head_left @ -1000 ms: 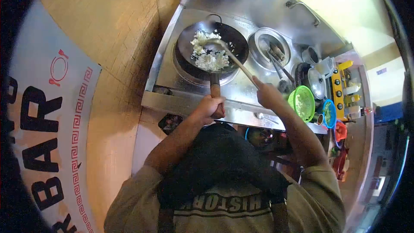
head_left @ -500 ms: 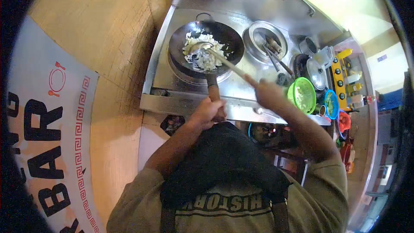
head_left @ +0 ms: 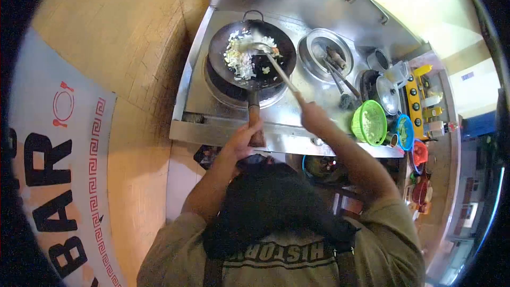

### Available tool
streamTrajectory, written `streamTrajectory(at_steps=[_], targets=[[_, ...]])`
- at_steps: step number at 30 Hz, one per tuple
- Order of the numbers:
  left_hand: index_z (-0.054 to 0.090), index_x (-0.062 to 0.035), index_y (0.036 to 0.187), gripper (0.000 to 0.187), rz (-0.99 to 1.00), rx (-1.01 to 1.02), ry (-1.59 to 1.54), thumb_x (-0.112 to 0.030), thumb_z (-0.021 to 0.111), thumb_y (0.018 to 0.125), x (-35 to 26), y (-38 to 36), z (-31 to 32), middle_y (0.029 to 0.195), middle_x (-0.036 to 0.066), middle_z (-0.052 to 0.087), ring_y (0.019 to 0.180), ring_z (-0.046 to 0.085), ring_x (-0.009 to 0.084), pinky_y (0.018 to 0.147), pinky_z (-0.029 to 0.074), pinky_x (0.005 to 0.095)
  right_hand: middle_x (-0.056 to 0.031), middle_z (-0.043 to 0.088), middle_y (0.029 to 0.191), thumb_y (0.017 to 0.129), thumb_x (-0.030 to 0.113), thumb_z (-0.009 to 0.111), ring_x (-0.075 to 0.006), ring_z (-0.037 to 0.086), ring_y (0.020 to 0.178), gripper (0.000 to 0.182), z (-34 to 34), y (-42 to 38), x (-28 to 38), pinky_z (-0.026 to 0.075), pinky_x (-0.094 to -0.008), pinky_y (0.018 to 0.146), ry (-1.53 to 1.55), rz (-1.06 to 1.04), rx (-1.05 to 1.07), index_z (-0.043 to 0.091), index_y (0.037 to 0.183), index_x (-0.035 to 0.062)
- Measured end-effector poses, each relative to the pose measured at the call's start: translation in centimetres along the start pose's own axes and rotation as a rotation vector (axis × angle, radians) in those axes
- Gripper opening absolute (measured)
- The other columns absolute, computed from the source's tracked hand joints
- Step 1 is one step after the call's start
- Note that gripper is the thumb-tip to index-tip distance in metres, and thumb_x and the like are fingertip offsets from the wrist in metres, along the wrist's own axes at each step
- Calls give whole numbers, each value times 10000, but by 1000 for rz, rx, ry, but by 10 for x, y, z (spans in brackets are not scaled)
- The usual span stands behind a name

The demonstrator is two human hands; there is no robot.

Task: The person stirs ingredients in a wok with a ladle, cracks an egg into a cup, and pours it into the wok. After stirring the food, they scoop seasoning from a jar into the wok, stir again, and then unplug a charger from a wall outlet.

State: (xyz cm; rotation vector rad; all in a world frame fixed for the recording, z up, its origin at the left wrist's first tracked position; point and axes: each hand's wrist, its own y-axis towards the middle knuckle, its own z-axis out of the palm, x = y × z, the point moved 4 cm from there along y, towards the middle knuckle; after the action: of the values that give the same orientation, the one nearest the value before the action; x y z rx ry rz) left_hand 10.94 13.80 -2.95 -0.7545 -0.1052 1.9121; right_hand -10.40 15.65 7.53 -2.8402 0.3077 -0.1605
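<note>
My left hand point(head_left: 241, 141) is closed around the brown wooden handle point(head_left: 254, 116) of a dark wok point(head_left: 218, 56). The wok sits over the burner ring on the steel stove, its bowl tipped a little. My right hand point(head_left: 317, 118) grips the handle of a long ladle point(head_left: 282, 76), whose metal head is inside the wok. White chopped food point(head_left: 240, 67) with a few orange bits lies around the ladle head, mostly on the left side of the wok. Part of the ladle head is blurred.
Right of the wok stands a steel pot point(head_left: 304, 56) with utensils in it. Farther right are a green basket point(head_left: 369, 122), a lidded pan point(head_left: 389, 93), a blue basket point(head_left: 406, 132) and a yellow stove point(head_left: 414, 98). A tiled wall point(head_left: 141, 74) borders the left.
The wok and my left hand have shifted slightly left. My right hand has moved left with the ladle. The food has spread up and left, with dark wok bottom now showing on the right.
</note>
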Motion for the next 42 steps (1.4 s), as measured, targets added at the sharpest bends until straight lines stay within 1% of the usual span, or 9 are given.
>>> streamTrajectory(at_steps=[5, 9, 14, 23, 25, 29, 32, 36, 42], targets=[[578, -17, 1050, 338, -506, 88, 84, -327, 545, 918, 76, -38, -111, 918, 134, 634, 828, 631, 241, 722, 530, 361, -259, 612, 821, 856, 57, 450, -386, 641, 709, 660, -21, -61, 24, 518, -492, 617, -166, -65, 211, 166, 1451, 91], [583, -20, 1033, 332, -232, -231, -429, -326, 501, 936, 136, -30, -183, 903, 139, 625, 848, 621, 246, 728, 536, 366, -228, 616, 824, 831, 36, 503, -323, 642, 645, 767, 7, -26, 9, 517, -431, 536, -108, 8, 133, 78, 1469, 71], [579, -26, 987, 378, -290, -140, -557, -332, 356, 975, 175, 25, -224, 882, 113, 621, 858, 606, 237, 709, 538, 344, -212, 593, 853, 862, 106, 492, -329, 644, 669, 717, 5, -50, 54, 537, -405, 516, -42, -42, 324, 115, 1471, 89], [589, -13, 990, 264, -405, -675, 894, -263, 553, 912, 227, 96, -274, 893, 100, 628, 829, 606, 208, 699, 518, 322, -280, 516, 1168, 828, 245, 602, -396, 593, 960, 722, 50, -60, 1, 507, -438, 794, 453, -78, -33, 242, 1443, 131], [594, -9, 986, 260, -438, -634, 1121, -255, 564, 907, 224, 95, -255, 891, 102, 631, 829, 607, 203, 702, 513, 320, -268, 511, 1209, 821, 274, 626, -400, 553, 1059, 635, 41, -107, -51, 468, -422, 894, 569, -132, -256, 374, 1380, 108], [604, 1, 979, 253, -437, -427, 1512, -238, 586, 896, 236, 84, -177, 886, 105, 637, 830, 609, 192, 706, 501, 316, -156, 594, 1160, 810, 273, 637, -328, 573, 1051, 434, 59, -231, -246, 459, -405, 908, 524, 327, -359, 574, 1196, 84], [612, 8, 973, 249, -393, -198, 1654, -226, 602, 888, 252, 82, -53, 882, 107, 641, 830, 610, 185, 709, 492, 314, -146, 661, 911, 782, 178, 662, -284, 632, 862, 169, 100, -349, -440, 502, -367, 775, 624, 790, -638, 686, 882, 43], [622, 17, 966, 243, -309, 96, 1633, -209, 623, 877, 287, 98, 147, 877, 110, 647, 831, 612, 175, 714, 480, 310, -166, 671, 904, 826, 226, 663, -229, 646, 824, 239, 113, -490, -664, 499, -346, 738, 532, 1359, -993, 656, 935, 14], [624, -4, 1000, 211, 283, 372, 1652, -141, 633, 839, 364, 236, 375, 895, 123, 624, 868, 595, 268, 813, 463, 367, -169, 668, 939, 839, 120, 603, -292, 649, 903, 154, 84, -465, -817, 498, -354, 800, 466, 1018, -1142, 663, 955, 40]])
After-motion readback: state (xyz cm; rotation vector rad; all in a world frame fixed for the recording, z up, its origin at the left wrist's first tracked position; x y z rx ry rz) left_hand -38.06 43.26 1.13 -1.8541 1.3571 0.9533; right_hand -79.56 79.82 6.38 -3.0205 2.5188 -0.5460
